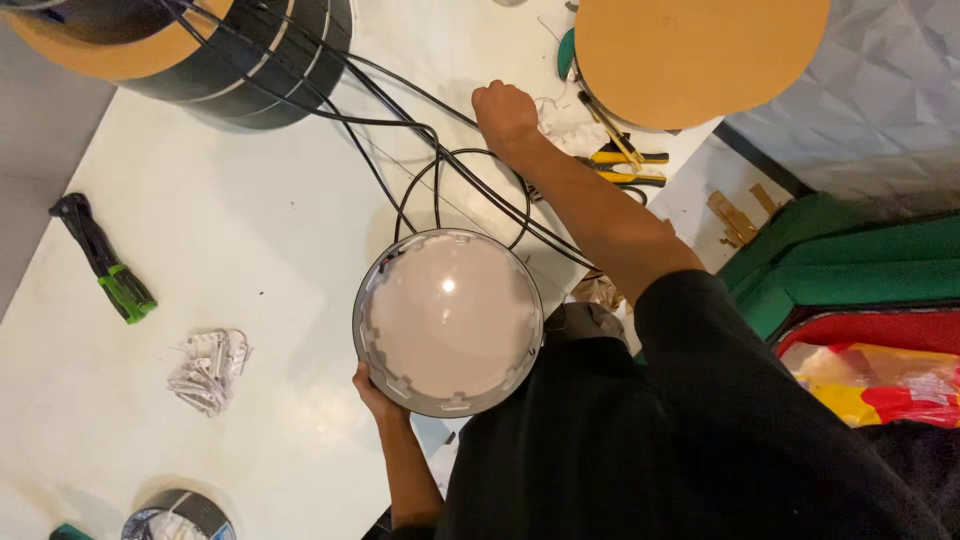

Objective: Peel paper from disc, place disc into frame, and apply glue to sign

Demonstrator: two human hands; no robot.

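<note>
Two hands busy: left hand (378,392) cups dome lamp (448,321) rim; right hand (506,115) fisted around black cable (400,110). Best steady the dome, draw cable slowly.

We see one package: a crinkled plastic bag (880,385) at the right edge, lying inside a red-lined, green-edged case (850,270) beside the bench (250,250). The bag is yellow and red with a clear, glossy patch, and its shape is soft and rumpled. We see no labels, signs or screens we can make out.
</note>
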